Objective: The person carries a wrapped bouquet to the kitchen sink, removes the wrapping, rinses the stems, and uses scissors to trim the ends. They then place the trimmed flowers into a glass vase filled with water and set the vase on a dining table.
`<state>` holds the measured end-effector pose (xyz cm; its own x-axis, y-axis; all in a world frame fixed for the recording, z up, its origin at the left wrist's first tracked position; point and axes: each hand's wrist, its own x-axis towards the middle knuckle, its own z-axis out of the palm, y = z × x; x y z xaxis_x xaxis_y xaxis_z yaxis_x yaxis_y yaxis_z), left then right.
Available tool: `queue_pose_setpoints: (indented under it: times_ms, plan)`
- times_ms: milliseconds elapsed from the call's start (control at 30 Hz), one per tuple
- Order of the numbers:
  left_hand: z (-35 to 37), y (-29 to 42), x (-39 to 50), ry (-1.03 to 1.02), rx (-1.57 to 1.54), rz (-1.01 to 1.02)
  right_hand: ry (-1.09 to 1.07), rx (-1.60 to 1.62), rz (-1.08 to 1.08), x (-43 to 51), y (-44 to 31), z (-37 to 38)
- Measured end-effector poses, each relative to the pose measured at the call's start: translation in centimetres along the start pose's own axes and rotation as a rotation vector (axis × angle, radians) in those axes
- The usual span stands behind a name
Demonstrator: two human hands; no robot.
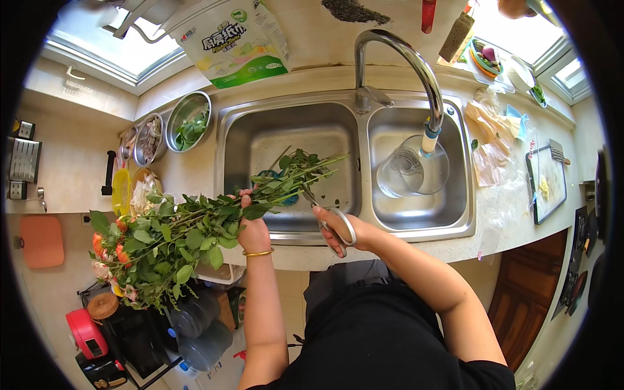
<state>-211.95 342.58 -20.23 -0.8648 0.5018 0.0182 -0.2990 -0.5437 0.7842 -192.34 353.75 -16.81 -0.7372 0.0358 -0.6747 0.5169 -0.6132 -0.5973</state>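
My left hand grips a bunch of flowers by its leafy stems. The orange and pale blooms hang out to the left, beyond the counter edge, and the stem ends reach over the left sink basin. In my right hand is a pair of scissors with light grey handles, its blades up against the lower stems. How far the blades are parted is hard to tell. Cut leaf bits lie on the basin floor, and a blue item shows partly beneath the stems.
A clear glass vase leans in the right basin under the curved faucet. Steel bowls with greens and other food stand left of the sink. Crumpled plastic and paper and a cutting board lie on the right counter.
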Motion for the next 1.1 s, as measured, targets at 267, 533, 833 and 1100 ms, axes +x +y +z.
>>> queue_pose_setpoints:
  times_ms: [267,533,833,1100]
  plan:
    - [-0.1,0.2,0.2,0.032,0.059,-0.003,0.014,0.016,-0.054,0.8,1.4,0.2]
    - [-0.4,0.2,0.5,0.041,0.029,-0.016,0.041,0.002,-0.069,0.9,1.8,0.4]
    - [-0.6,-0.1,0.2,0.011,0.010,-0.019,-0.018,-0.034,0.016,0.8,1.3,-0.3]
    - [-0.5,-0.1,0.0,0.008,0.024,-0.042,-0.147,0.072,0.179,0.6,-0.5,-1.4]
